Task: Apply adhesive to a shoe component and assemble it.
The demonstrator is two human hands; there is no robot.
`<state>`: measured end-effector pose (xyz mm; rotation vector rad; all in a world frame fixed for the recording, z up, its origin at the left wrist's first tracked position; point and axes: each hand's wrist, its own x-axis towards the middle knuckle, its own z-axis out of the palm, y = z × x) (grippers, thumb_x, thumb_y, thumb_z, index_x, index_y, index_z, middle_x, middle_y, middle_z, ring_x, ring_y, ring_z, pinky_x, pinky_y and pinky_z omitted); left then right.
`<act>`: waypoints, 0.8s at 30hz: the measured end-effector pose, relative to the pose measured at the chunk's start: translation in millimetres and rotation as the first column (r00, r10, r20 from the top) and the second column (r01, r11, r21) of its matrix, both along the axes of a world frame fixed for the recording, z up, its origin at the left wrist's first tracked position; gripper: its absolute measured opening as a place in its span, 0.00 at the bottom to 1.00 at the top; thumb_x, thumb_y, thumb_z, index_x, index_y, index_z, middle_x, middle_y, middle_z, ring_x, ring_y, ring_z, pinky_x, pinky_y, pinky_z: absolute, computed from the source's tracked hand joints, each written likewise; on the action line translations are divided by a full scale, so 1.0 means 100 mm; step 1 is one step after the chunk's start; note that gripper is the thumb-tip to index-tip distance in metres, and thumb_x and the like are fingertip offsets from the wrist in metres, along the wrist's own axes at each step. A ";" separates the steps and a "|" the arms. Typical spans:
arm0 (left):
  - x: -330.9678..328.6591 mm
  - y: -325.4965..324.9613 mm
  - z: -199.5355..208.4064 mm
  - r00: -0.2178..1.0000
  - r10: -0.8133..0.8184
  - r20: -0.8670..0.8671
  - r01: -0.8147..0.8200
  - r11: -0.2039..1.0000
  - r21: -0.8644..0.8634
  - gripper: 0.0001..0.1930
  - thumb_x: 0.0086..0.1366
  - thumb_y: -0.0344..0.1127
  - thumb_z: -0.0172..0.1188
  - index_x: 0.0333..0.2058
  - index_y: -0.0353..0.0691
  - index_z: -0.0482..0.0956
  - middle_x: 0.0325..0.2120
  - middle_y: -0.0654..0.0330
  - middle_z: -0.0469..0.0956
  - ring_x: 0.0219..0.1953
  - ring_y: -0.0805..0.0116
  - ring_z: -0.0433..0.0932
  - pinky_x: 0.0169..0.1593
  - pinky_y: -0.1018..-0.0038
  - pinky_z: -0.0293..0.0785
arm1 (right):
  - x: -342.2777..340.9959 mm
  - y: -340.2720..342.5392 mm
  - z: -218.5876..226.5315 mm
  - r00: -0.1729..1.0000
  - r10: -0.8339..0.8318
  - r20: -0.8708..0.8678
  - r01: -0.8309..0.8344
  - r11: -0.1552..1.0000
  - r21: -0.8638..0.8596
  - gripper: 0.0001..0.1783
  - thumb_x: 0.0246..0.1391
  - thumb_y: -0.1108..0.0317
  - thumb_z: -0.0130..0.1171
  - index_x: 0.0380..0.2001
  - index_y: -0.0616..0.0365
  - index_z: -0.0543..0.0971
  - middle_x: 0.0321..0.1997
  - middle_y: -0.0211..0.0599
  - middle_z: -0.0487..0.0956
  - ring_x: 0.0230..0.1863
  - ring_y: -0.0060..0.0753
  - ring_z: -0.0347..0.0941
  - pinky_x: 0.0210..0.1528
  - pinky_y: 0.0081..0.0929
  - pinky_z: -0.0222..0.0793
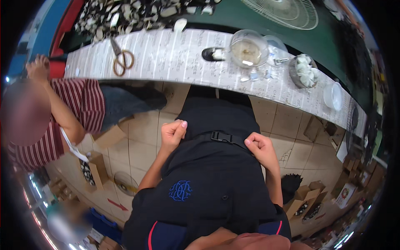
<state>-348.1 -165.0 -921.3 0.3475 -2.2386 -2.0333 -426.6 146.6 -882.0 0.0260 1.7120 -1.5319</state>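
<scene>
Around my waist, over a dark apron (216, 114), runs a black strap with a plastic buckle (221, 136), which is fastened. My left hand (173, 133) is curled closed beside the apron, left of the buckle. My right hand (262, 148) is also closed, with its thumb and fingers against the strap at my right side. What either hand holds, if anything, is hidden. Beyond the apron, on the paper-covered bench, a small black shoe-shaped piece (212, 54) with white stuffing lies near a clear round bowl (249, 49).
Scissors (122, 61) lie on the bench's left part. A grey bowl of white wads (304, 71) and a clear cup (333, 96) stand right. Dark and pale pieces (125, 18) are heaped behind. A person in a striped shirt (85, 102) sits left. A fan (287, 10) stands behind.
</scene>
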 end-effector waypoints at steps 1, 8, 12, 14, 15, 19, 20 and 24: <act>-0.09 -0.02 -0.01 0.999 -0.037 -0.018 0.037 0.999 -0.004 0.22 0.69 0.30 0.53 0.13 0.34 0.67 0.11 0.64 0.67 0.16 0.75 0.65 0.23 0.75 0.58 | -0.02 -0.04 0.03 0.999 -0.029 -0.023 0.029 1.000 0.000 0.10 0.62 0.68 0.60 0.28 0.61 0.75 0.19 0.14 0.69 0.20 0.04 0.56 0.22 0.12 0.46; -0.57 -0.25 0.01 0.913 -0.406 -0.033 0.407 0.913 0.033 0.21 0.67 0.31 0.53 0.12 0.37 0.67 0.12 0.61 0.68 0.18 0.68 0.67 0.24 0.70 0.60 | -0.44 -0.45 0.07 0.958 -0.028 0.285 0.095 0.970 -0.225 0.18 0.63 0.60 0.60 0.19 0.51 0.72 0.15 0.13 0.63 0.15 0.06 0.52 0.17 0.15 0.42; -0.80 -0.12 0.24 0.848 -0.506 0.156 0.510 0.860 0.013 0.22 0.70 0.34 0.51 0.14 0.36 0.68 0.13 0.62 0.69 0.18 0.72 0.67 0.25 0.73 0.61 | -0.60 -0.21 0.37 0.907 -0.066 0.415 0.174 0.958 -0.228 0.19 0.65 0.57 0.57 0.19 0.49 0.72 0.13 0.13 0.61 0.13 0.07 0.51 0.14 0.14 0.41; -0.98 -0.01 0.42 0.860 -0.476 0.182 0.447 0.876 0.181 0.23 0.72 0.35 0.49 0.15 0.35 0.68 0.13 0.63 0.68 0.18 0.76 0.65 0.24 0.75 0.59 | -0.62 -0.02 0.65 0.893 -0.124 0.432 0.257 0.930 -0.263 0.18 0.66 0.57 0.54 0.21 0.50 0.74 0.13 0.14 0.64 0.11 0.07 0.51 0.13 0.13 0.41; -1.10 0.10 0.53 0.866 -0.468 0.176 0.425 0.875 0.234 0.23 0.72 0.35 0.49 0.15 0.35 0.68 0.13 0.63 0.68 0.17 0.76 0.63 0.24 0.74 0.58 | -0.65 0.06 0.73 0.886 -0.166 0.432 0.307 0.910 -0.280 0.18 0.66 0.57 0.54 0.21 0.50 0.74 0.13 0.14 0.64 0.11 0.07 0.51 0.13 0.13 0.41; -1.72 0.82 1.16 0.628 -0.768 0.126 0.770 0.591 -0.241 0.20 0.70 0.36 0.52 0.17 0.36 0.71 0.14 0.59 0.69 0.20 0.63 0.67 0.29 0.68 0.62 | -0.49 0.78 1.05 0.822 -0.393 0.411 0.525 0.802 -0.285 0.21 0.66 0.53 0.52 0.22 0.54 0.76 0.11 0.16 0.62 0.11 0.09 0.52 0.13 0.13 0.42; -1.89 1.10 1.27 0.520 -0.842 0.145 0.831 0.458 -0.316 0.20 0.69 0.38 0.54 0.17 0.37 0.69 0.14 0.54 0.67 0.23 0.55 0.68 0.31 0.64 0.64 | -0.41 1.03 1.07 0.790 -0.468 0.396 0.583 0.774 -0.248 0.21 0.66 0.53 0.52 0.23 0.55 0.77 0.11 0.17 0.62 0.11 0.09 0.52 0.13 0.13 0.42; -2.37 2.39 1.35 0.257 -0.953 0.164 0.834 0.133 -0.535 0.21 0.68 0.41 0.56 0.17 0.38 0.68 0.13 0.53 0.67 0.20 0.50 0.69 0.30 0.60 0.65 | 0.32 2.19 0.86 0.643 -0.745 0.179 0.762 0.646 -0.046 0.25 0.67 0.52 0.51 0.22 0.60 0.79 0.13 0.20 0.67 0.12 0.12 0.58 0.14 0.15 0.50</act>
